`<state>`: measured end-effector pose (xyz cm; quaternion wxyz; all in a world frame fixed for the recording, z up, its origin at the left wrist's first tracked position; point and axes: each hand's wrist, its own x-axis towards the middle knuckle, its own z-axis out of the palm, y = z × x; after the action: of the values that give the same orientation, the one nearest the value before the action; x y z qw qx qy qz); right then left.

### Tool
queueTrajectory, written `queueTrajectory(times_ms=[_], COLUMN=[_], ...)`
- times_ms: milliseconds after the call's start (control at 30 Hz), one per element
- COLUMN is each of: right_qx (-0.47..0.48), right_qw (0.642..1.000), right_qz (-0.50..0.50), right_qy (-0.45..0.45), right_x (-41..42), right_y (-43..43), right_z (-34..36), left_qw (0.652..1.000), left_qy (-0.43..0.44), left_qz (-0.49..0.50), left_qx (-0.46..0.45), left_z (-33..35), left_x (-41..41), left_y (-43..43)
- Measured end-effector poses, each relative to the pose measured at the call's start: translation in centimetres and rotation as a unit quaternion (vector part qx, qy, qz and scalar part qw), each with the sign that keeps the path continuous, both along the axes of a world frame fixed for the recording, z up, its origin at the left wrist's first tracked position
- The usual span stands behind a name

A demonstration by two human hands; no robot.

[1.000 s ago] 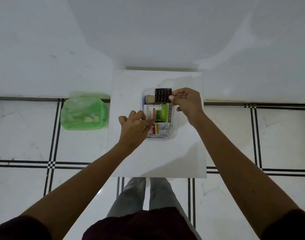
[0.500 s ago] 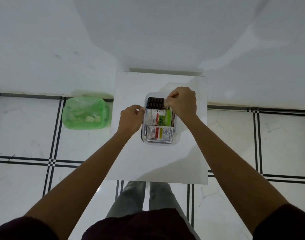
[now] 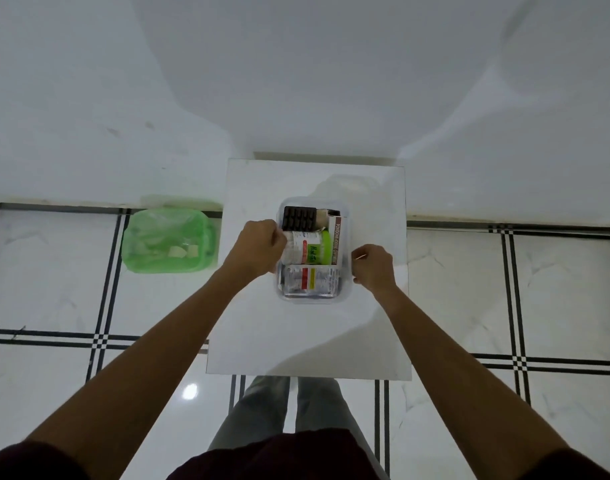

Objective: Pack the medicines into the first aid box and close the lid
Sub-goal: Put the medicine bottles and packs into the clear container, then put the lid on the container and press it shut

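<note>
A clear plastic first aid box (image 3: 312,300) stands on a small white table (image 3: 307,341), with no lid in sight. Inside it lie a dark blister pack (image 3: 299,218) at the far end, a white and green medicine pack (image 3: 312,247) in the middle, a brown-edged carton (image 3: 338,242) along the right wall, and silver foil strips (image 3: 310,280) at the near end. My left hand (image 3: 258,245) is curled on the box's left rim. My right hand (image 3: 372,268) is curled against its right wall.
A green plastic bin (image 3: 168,237) with scraps in it sits on the tiled floor left of the table. A white wall rises just behind the table. My legs (image 3: 289,407) are below the table's near edge.
My right hand let go of the dark blister pack, which now lies in the box's far end, and moved down to the right wall. My left hand stayed at the left rim.
</note>
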<state>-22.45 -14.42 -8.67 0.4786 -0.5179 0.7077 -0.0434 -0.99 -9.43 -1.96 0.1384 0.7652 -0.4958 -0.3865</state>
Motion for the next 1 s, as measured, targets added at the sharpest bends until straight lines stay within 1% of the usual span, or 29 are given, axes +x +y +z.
queueTrajectory(times_ms=[133, 200, 267, 333, 433, 533, 600, 700, 767, 833, 900, 967, 1000], right_qx=[-0.01, -0.022, -0.023, -0.005, 0.032, 0.049, 0.015, -0.085, -0.13, -0.169, -0.211, -0.242, -0.257], right_qw=[0.996, 0.993, 0.994, 0.996, 0.999, 0.995, 0.995, 0.995, 0.99, 0.983, 0.974, 0.964, 0.959], right_qz=[0.089, 0.106, 0.099, 0.083, 0.04, -0.015, -0.031, -0.015, -0.01, 0.015, 0.049, 0.084, 0.1], right_qy=[0.028, 0.036, 0.048, 0.037, -0.017, -0.087, -0.096, -0.058, -0.059, -0.068, -0.067, -0.068, -0.065], right_x=[0.9, 1.2, 1.4, 1.3, 0.6, -0.2, -1.2, -2.4, -2.3, -1.2, 0.4, 1.9, 2.6], right_y=[0.5, 0.7, 0.8, 0.8, 0.4, 0.1, -0.2, -0.8, -1.0, -0.7, 0.0, 1.0, 1.6], right_z=[0.3, -0.2, -0.9, -1.3, -0.9, 1.9, 3.5, 6.3, 8.2, 10.0, 10.9, 11.2, 11.0], left_qw=[0.999, 0.998, 0.997, 0.997, 0.997, 0.996, 0.996, 0.996, 0.997, 0.997, 0.993, 0.98, 0.974], left_qy=[-0.01, -0.004, -0.007, -0.021, -0.023, -0.009, 0.005, 0.021, 0.022, 0.044, 0.083, 0.139, 0.151], left_qz=[0.034, 0.061, 0.072, 0.073, 0.079, 0.089, 0.091, 0.079, 0.066, 0.064, 0.085, 0.14, 0.17], left_qx=[-0.013, -0.015, -0.018, -0.017, -0.005, 0.008, 0.013, 0.023, 0.026, 0.024, 0.018, 0.022, 0.021], left_z=[0.9, 1.4, 1.9, 2.1, 2.1, 1.6, 1.0, 0.3, -0.1, -0.3, -0.6, -0.6, -0.5], left_x=[2.1, 3.3, 4.4, 5.3, 6.2, 6.5, 6.1, 4.8, 3.6, 2.4, 1.5, 0.8, 0.5], left_y=[0.9, 1.5, 2.1, 2.6, 3.3, 3.8, 3.9, 3.5, 3.0, 2.4, 1.7, 1.1, 0.8])
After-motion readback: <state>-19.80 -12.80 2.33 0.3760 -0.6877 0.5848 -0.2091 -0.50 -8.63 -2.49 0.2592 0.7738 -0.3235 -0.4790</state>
